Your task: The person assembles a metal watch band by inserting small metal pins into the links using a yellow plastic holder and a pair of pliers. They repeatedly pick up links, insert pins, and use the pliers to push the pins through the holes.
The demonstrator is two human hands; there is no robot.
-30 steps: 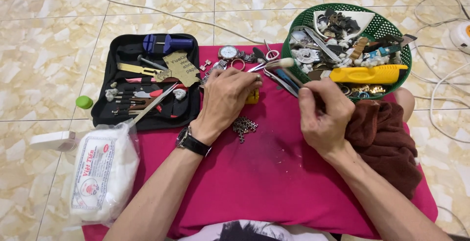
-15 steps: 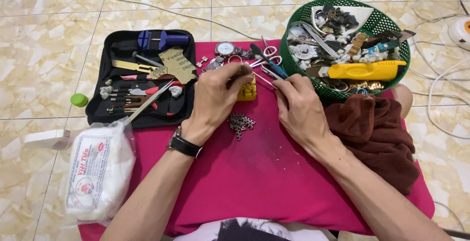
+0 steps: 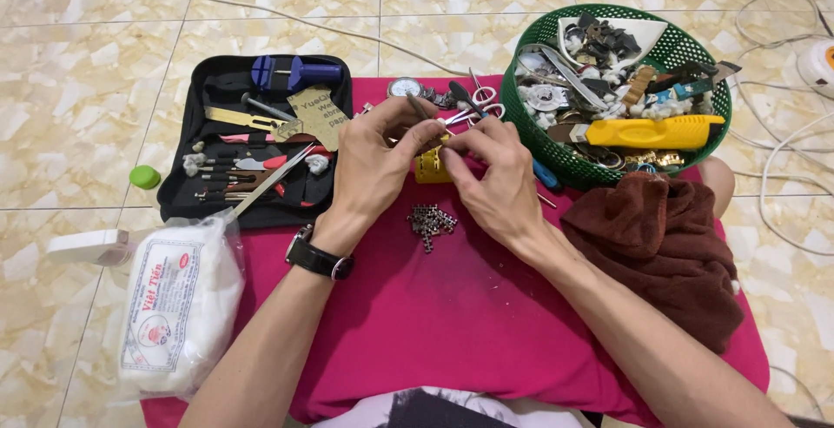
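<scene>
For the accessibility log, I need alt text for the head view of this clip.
Two bare hands, left hand and right hand, meet over a small yellow block on a pink cloth. Loose metal links lie just below; a black tool case sits left, a green basket of parts right.

Green basket [image 3: 695,54] blocks right; tool case [image 3: 208,80] left; bare pink cloth [image 3: 434,324] near front.

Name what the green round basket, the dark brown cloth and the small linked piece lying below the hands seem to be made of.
Green basket: likely plastic, with moulded open mesh. Brown cloth: soft towel-like fabric, rumpled with a matte nap. Linked piece: probably metal, with small grey links.
</scene>
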